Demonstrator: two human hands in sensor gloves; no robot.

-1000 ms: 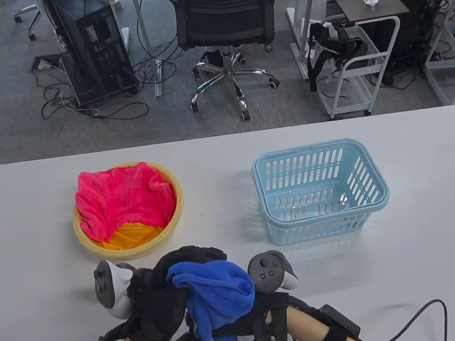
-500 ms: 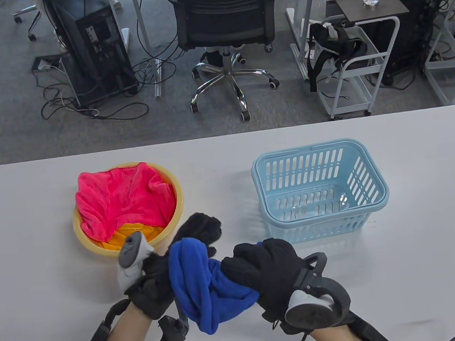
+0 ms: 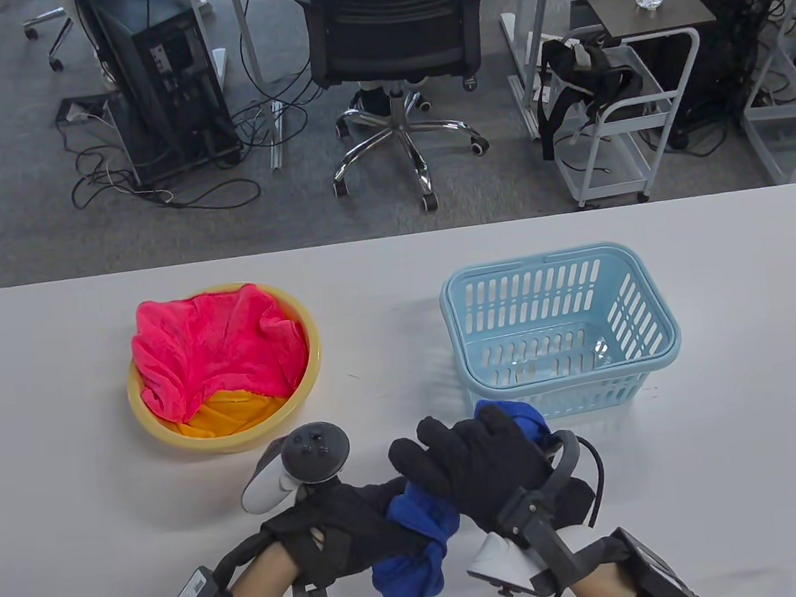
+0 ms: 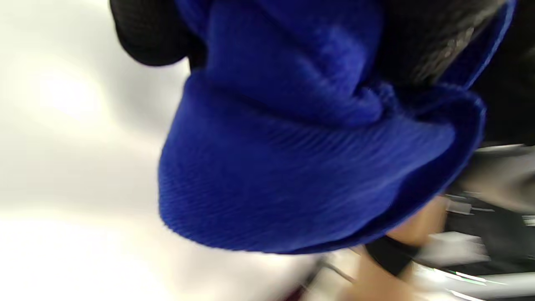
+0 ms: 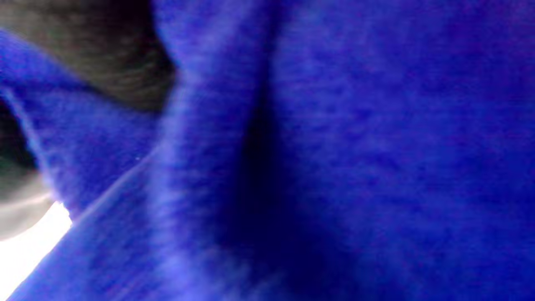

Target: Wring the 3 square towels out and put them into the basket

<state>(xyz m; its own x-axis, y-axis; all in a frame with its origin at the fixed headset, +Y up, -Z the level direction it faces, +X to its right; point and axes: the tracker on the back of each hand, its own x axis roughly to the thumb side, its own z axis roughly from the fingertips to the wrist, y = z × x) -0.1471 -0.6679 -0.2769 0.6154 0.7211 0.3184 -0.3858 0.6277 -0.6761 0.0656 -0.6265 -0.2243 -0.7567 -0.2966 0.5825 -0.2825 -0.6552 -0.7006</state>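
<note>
Seen from above the desk: gripping the blue towel [image 3: 417, 543] at the near edge, left hand [image 3: 340, 534] and right hand [image 3: 484, 469] curling round opposite ends, long axis running toward the basket [image 3: 562, 333] (right hand nearer). Left wrist view: showing bunched blue cloth. Right wrist view: filling with blue, fingers hidden.

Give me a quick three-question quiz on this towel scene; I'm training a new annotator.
1. True or false: the basket already holds a towel.
2. Which towel do both hands grip? A pink, B blue, C orange.
3. Fill in: the pink towel lies in the yellow ____.

Key
1. False; it holds none.
2. B; the left hand and right hand grip the blue towel.
3. Bowl, on top of the orange towel.
</note>
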